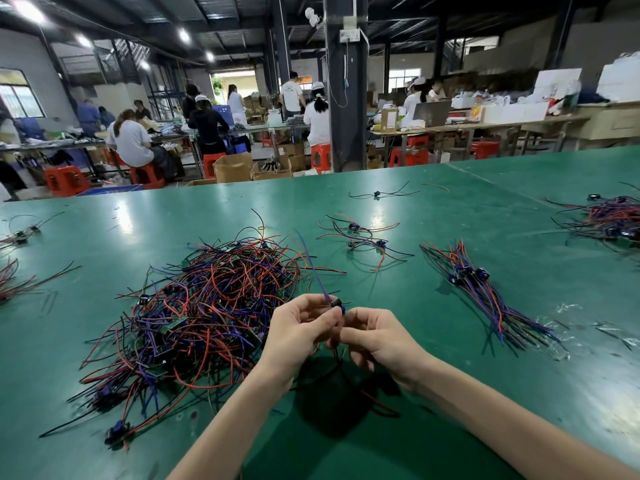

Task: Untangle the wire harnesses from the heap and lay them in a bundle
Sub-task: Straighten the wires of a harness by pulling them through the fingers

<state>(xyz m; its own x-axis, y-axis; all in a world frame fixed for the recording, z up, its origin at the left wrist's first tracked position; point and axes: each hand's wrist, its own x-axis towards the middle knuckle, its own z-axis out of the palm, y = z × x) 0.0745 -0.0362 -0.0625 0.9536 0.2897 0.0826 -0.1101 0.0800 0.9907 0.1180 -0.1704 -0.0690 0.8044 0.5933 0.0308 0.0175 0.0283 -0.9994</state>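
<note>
A tangled heap of red, black and purple wire harnesses [204,317] lies on the green table [450,209], left of centre. Just right of the heap my left hand [298,327] and my right hand [377,336] meet, both pinching one wire harness [337,304] at its small black-and-blue connector. A purple wire of it rises up and to the left; red and black wires hang below my hands. To the right lies a straightened bundle of harnesses [481,292], its connectors grouped at the far end.
A few loose harnesses [363,237] lie behind my hands, one more [377,194] farther back. Another pile [609,220] sits at the right edge, and small groups [14,271] at the left edge. Clear plastic scraps [561,344] lie near the bundle. People work at benches beyond the table.
</note>
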